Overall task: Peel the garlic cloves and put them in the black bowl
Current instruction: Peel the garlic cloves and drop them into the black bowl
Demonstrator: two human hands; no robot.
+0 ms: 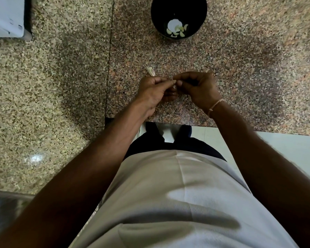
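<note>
Hands, left (151,91) and right (199,88), each grip pinching one small pale garlic clove (174,82) over speckled granite (240,68).

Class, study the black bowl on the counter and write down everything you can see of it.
The black bowl is round, dark and glossy inside, and stands upright on the speckled granite counter, at the far side beyond both hands; its top is cut off by the picture's edge. Several pale peeled garlic cloves lie at its bottom beside a bright white patch, perhaps a reflection. Nothing else touches it.

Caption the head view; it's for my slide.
Both hands, left and right, pinch a garlic clove; black bowl beyond.
</note>
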